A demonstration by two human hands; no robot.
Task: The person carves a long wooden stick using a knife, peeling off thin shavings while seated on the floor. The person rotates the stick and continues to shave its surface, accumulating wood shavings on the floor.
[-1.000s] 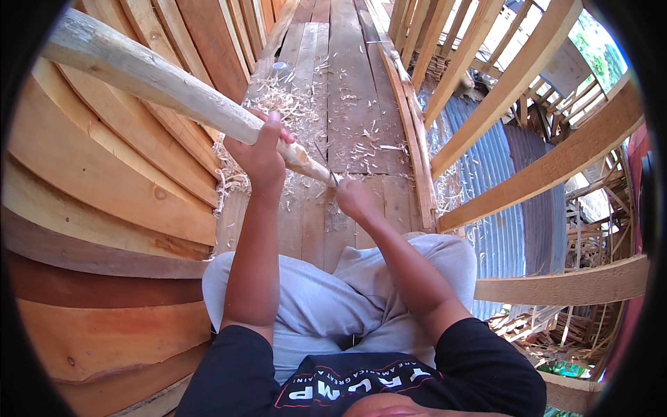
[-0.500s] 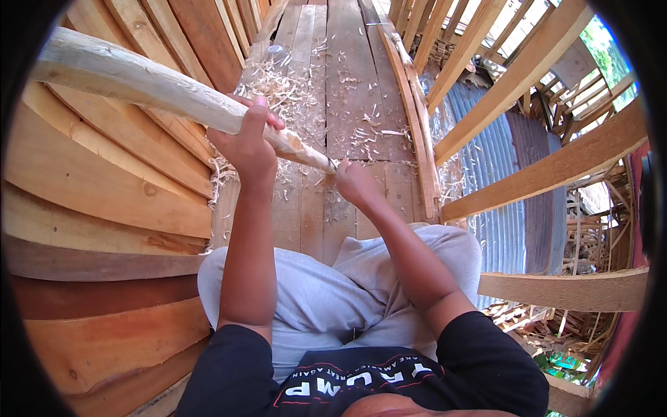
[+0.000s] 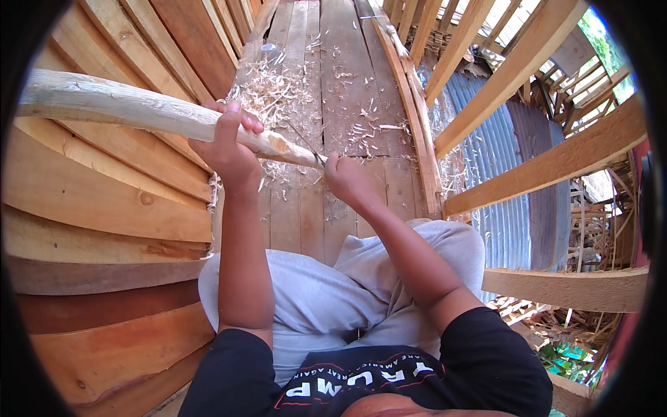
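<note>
A long, pale, peeled wooden pole (image 3: 132, 104) slants from the far left down toward the middle, its near end tapered. Around it, a little behind the tapered part, my left hand (image 3: 233, 142) is closed with the thumb on top. My right hand (image 3: 344, 177) is a closed fist at the pole's tip, gripping a knife whose handle is hidden in my fingers. The thin dark knife blade (image 3: 304, 141) reaches up and left from the fist, lying across the pole near its end.
Wood shavings (image 3: 267, 90) lie heaped and scattered over the plank floor (image 3: 340, 62). A small clear cup-like object (image 3: 269, 51) stands among them. A plank wall (image 3: 104, 181) rises at left. Wooden slats (image 3: 542, 167) line the right, with corrugated metal sheets (image 3: 497, 174) beyond. My crossed legs are close below.
Both hands and the pole have shifted slightly left, and the pole's far end has dropped lower. The knife blade now shows more plainly across the pole's tip.
</note>
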